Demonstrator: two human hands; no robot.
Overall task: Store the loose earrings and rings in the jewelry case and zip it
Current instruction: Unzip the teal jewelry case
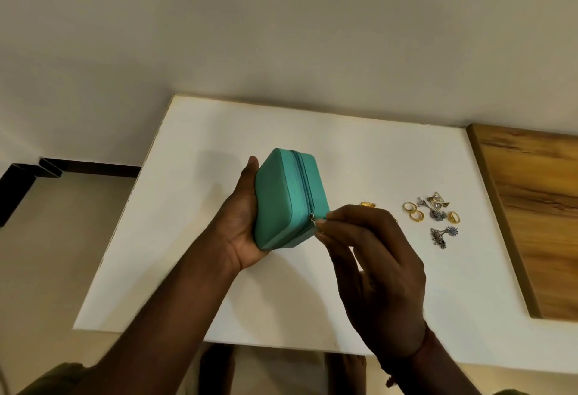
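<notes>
A teal jewelry case (281,204) is held on edge above the white table (281,294), its zipper line facing up and closed along the visible side. My left hand (240,226) cups it from the left and below. My right hand (369,257) pinches the small metal zipper pull (312,219) at the case's near corner. To the right on the table lie several gold rings (413,211), silver earrings (436,207) and a dangling silver pair (442,235). A gold piece (367,204) peeks out just behind my right hand.
A wooden panel (538,213) lies on the table's right end. The table's left edge drops to the beige floor, where a black metal frame (28,175) stands. Feet show under the near edge.
</notes>
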